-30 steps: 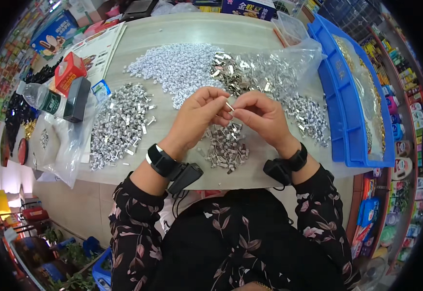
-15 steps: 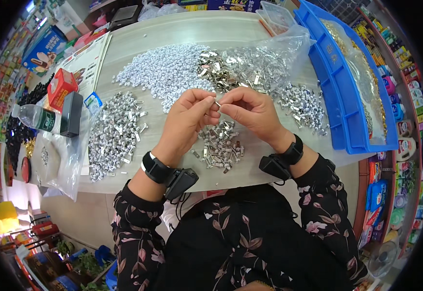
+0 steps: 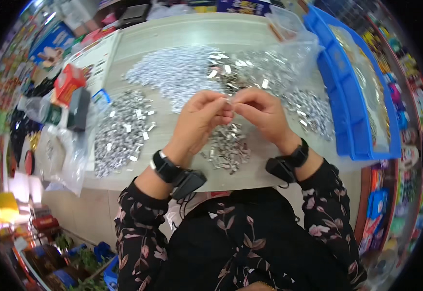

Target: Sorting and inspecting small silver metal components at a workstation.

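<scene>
Over the middle of the table, my left hand [image 3: 202, 120] is closed, pinching a small metal piece [image 3: 229, 101] between thumb and index finger. My right hand [image 3: 263, 115] is closed too, its thumb and index fingertip pressed together right beside that piece. Whatever the right fingertips hold is too small and blurred to make out. Below the hands lies a small heap of metal clip pieces [image 3: 228, 150]. Just beyond them are a wide spread of small white round pieces [image 3: 172, 70] and a pile of loose silver metal clips [image 3: 226, 72].
Heaps of small metal-and-white pieces lie left [image 3: 124, 133] and right [image 3: 311, 114]. A clear plastic bag [image 3: 294, 56] of metal parts is at the back. A blue divided tray [image 3: 340, 97] edges the right side. A bottle [image 3: 39, 109], dark box [image 3: 78, 109] and red box [image 3: 69, 83] stand left.
The whole view has shifted slightly, so the table and hands appear a little further right, with some blur. Both hands stay pinched together around the same small piece.
</scene>
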Motion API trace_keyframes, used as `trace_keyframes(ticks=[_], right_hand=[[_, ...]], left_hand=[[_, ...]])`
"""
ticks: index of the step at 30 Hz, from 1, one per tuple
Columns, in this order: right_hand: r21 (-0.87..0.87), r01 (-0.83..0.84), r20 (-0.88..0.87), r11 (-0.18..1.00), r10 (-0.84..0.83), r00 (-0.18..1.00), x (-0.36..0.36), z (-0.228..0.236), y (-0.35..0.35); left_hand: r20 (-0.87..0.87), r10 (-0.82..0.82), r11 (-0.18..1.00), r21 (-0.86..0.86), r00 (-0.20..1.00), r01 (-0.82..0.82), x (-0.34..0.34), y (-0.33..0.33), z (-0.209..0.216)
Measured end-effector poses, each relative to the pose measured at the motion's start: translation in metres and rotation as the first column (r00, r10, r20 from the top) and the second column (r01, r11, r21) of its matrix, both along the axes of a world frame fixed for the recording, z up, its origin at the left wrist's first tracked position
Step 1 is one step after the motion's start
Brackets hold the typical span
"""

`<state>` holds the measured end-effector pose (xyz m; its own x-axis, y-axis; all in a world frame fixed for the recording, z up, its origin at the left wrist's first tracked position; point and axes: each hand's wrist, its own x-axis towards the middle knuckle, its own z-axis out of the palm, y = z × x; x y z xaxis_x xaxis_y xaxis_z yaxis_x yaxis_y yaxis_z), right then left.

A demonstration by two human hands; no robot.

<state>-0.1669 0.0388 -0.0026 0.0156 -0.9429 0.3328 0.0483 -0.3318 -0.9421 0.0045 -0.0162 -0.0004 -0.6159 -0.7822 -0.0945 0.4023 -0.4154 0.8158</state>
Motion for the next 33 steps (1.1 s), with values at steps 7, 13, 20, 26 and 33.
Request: trace_keyframes(ticks=[7, 13, 20, 26, 33], right_hand=[[-0.020, 0.122, -0.253, 0.992, -0.123, 0.960, -0.024, -0.013, 0.012], [-0.022, 0.011, -0.218, 1.000, -0.016, 0.976, -0.018, -0.014, 0.008], [-0.045, 0.034, -0.176, 0.998, -0.041, 0.983, -0.006, -0.011, 0.006], [-0.017, 0.070, -0.148, 0.997, -0.071, 0.986, -0.005, -0.017, 0.004], [0.008, 0.104, -0.247, 0.995, -0.099, 0.964, -0.009, 0.004, 0.016]], left_hand=[[0.034, -0.051, 0.991, -0.121, 0.998, 0.055, -0.020, 0.006, -0.011], [0.120, 0.248, 0.847, -0.508, 0.961, -0.155, -0.014, 0.014, -0.005], [0.065, 0.181, 0.913, -0.382, 0.981, -0.143, -0.015, 0.009, -0.007], [0.038, 0.161, 0.915, -0.380, 0.986, -0.135, -0.014, 0.008, -0.008], [0.056, -0.079, 0.993, -0.086, 0.995, 0.083, -0.016, 0.007, 0.002]])
